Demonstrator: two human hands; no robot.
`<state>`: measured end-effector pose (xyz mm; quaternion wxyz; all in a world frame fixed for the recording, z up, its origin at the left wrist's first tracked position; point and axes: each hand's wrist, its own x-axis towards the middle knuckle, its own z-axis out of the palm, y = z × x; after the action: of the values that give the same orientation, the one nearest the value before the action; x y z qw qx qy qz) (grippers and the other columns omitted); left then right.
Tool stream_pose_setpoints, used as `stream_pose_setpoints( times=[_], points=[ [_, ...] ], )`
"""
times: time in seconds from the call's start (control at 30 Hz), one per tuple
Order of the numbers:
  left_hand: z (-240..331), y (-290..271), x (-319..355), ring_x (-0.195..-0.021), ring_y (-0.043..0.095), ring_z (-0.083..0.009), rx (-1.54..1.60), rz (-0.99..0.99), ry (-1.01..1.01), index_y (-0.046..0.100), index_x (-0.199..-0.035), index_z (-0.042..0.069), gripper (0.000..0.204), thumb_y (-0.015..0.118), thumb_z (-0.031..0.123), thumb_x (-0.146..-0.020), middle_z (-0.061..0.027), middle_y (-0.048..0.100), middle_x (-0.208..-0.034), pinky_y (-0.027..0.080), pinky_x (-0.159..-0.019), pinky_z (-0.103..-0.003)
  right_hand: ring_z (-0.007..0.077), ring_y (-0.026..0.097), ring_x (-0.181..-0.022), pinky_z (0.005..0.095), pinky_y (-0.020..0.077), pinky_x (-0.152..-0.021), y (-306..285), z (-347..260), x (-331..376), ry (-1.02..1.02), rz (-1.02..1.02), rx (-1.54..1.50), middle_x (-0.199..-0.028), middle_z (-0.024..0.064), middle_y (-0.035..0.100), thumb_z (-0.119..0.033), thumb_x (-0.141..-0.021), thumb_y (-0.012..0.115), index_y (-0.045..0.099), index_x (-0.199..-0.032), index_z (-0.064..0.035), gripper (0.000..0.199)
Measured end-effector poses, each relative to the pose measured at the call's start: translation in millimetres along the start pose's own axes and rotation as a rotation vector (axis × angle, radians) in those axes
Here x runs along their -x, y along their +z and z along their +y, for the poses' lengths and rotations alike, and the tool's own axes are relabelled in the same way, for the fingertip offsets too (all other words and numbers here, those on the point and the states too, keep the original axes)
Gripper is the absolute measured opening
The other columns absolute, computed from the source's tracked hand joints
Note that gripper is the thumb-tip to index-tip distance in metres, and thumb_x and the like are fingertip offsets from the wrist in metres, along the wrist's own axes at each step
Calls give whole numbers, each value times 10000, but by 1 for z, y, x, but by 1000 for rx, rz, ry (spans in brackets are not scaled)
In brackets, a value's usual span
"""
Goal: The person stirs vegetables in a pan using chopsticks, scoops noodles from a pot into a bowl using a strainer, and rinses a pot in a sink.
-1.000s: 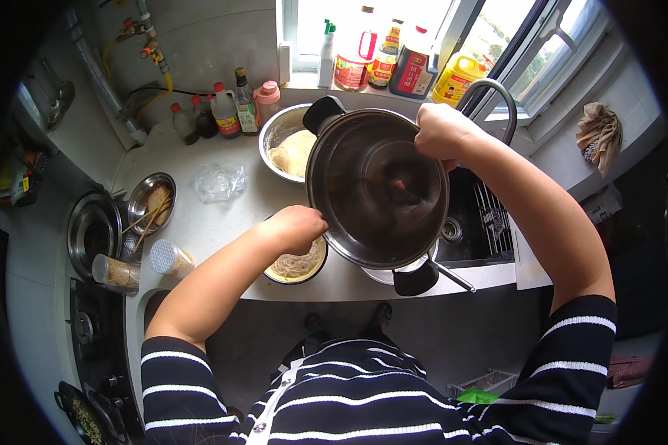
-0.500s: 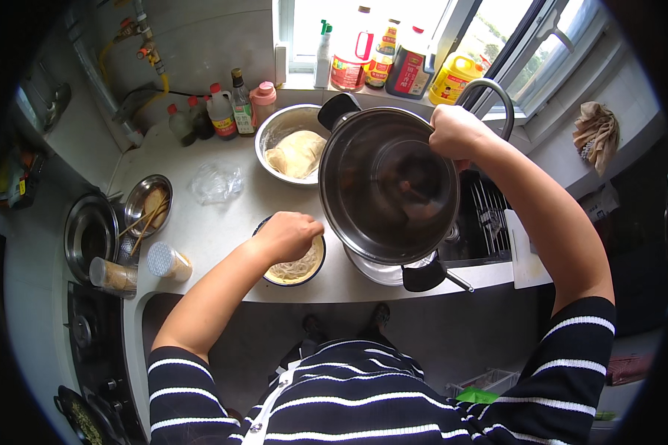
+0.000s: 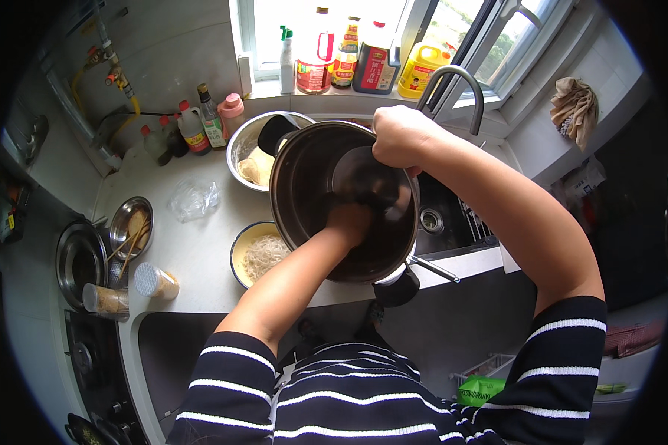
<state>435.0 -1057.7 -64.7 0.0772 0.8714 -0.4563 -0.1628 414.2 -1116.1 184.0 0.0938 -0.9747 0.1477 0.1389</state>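
Note:
A large dark-inside steel pot [image 3: 300,159] with black side handles is tipped so that its mouth faces me. My right hand [image 3: 402,138] is closed around its upper right edge, where a handle would be hidden. My left hand [image 3: 352,219] reaches down inside the pot, its fingers lost in shadow and blur. Just left of the pot stands a cream bowl [image 3: 237,261] with a dark rim, holding pale thin noodles [image 3: 267,254]. Behind it, partly covered by the pot, a steel bowl [image 3: 237,139] contains a lump of dough [image 3: 254,167].
A sink [image 3: 441,236] and a curved faucet [image 3: 476,104] lie to the right. A metal handle [image 3: 434,268] pokes out below the pot. Leftward are a crumpled plastic bag [image 3: 193,199], a small steel bowl [image 3: 117,222] with chopsticks, and a jar [image 3: 156,281]. Bottles line the back.
My left hand has moved from over the noodle bowl into the pot. The pot, in my right hand, has shifted nearer the noodle bowl. The view has shifted slightly too.

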Motion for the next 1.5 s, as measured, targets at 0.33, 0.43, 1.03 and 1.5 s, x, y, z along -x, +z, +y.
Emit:
stream_pose_setpoints(
  times=[0.33,0.43,1.03,1.5],
  points=[
    [-24,-1,6,-924,632,-327,-159,-211,171,680,-908,40,205,540,77,-763,-186,654,-949,518,-759,-411,286,668,-611,346,556,-553,3,8,-5,50,-27,1,-730,214,647,-9,-729,495,636,-901,55,232],
    [-32,-1,13,-881,636,-330,-171,-242,293,686,-874,34,205,555,70,-720,-186,656,-915,515,-743,-404,307,661,-582,342,562,-471,5,12,-10,41,-44,-30,-725,241,630,38,-700,479,600,-831,118,195],
    [-90,-49,89,-726,609,-325,-243,-252,320,630,-746,74,126,572,20,-648,-129,620,-721,484,-645,-415,296,659,-555,339,554,-457,4,26,-22,45,17,20,-678,224,631,40,-703,467,600,-791,120,178],
    [-140,-17,114,-788,599,-287,133,96,185,592,-823,78,137,573,38,-694,-93,603,-828,482,-679,-397,277,660,-555,337,552,-470,0,54,-32,176,15,47,-690,217,629,39,-695,469,602,-801,102,182]
  ],
)
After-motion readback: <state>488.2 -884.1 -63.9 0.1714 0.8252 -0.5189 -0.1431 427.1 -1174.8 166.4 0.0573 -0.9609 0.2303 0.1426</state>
